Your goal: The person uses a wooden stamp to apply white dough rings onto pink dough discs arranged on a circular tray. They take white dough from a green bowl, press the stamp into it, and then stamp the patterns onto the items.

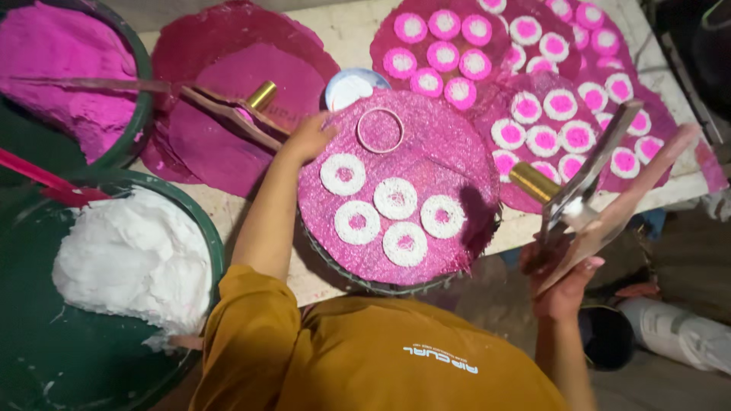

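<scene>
My left hand (308, 137) has its fingers curled on the far-left rim of a round pink mesh tray (457, 152). On the tray lie several white dough rings with pink centres (394, 198) and one bare metal ring mould (381, 129). My right hand (562, 283) is raised off the tray's right side. It grips a hinged press tool of flat wooden and metal bars (601, 190) with a brass cylinder (533, 181) at its end.
A green basin of white dough (129, 259) sits at the near left, a basin of pink dough (61, 68) behind it. A second brass-tipped press (228, 106) lies on stacked pink trays. A white lid (352, 87) and trays of finished pink-white discs (563, 122) fill the back right.
</scene>
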